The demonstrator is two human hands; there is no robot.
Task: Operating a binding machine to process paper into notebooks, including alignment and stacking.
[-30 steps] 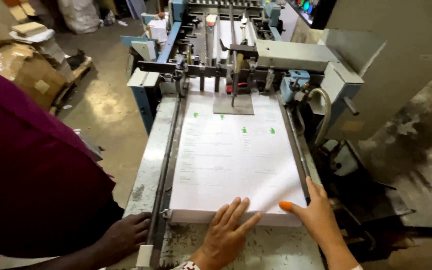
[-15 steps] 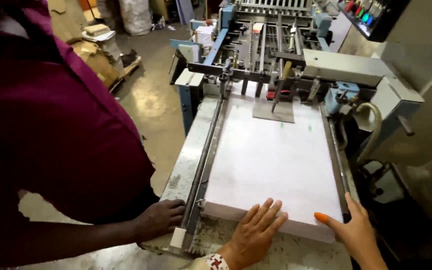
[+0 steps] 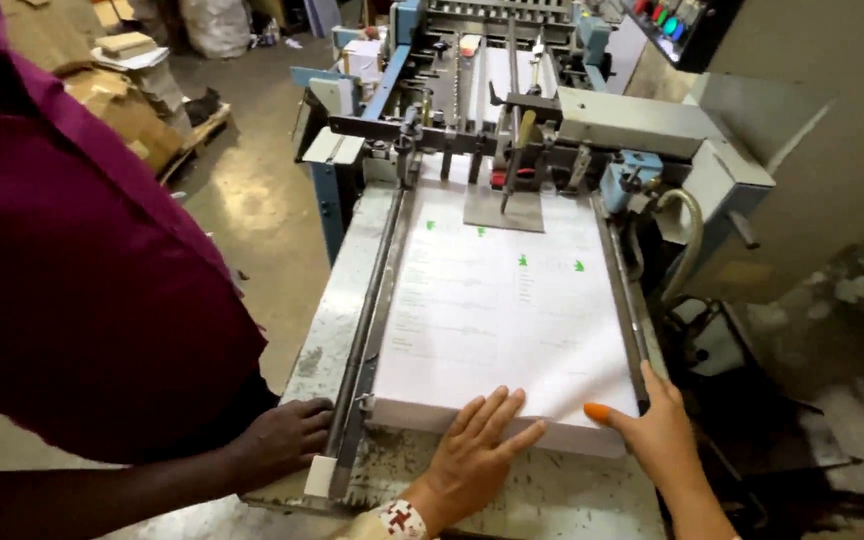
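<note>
Head cam view, so everything is seen from above. A paper stack (image 3: 507, 320) is laid on the feeder table (image 3: 344, 320), long axis running away from the body toward the machine rollers (image 3: 472, 130). The left hand (image 3: 472, 460) is pressed flat on the near edge, fingers spread wide, nothing gripped. The right hand (image 3: 657, 435) is set at the near right corner, fingers loosely open, touching the stack's edge. A co-worker's hand (image 3: 282, 440) is rested on the table's left rail.

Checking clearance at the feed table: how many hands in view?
3. Left hand flat on the paper stack, right hand at its right corner, another person's hand on the table's left rail.
</note>
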